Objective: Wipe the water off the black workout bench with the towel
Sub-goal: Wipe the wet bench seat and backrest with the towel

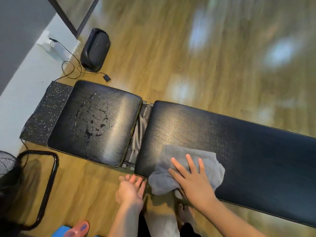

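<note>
Right hand (193, 182), fingers spread, presses crumpled grey towel (210, 165) onto black padded bench (256, 151); left hand (130, 190) open beside; no legible writing

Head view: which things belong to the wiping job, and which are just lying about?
Job: grey towel under the flat right hand; black bench; water on the seat pad; left hand.

Lying about: black speaker, cable, fan, speckled mat.
</note>
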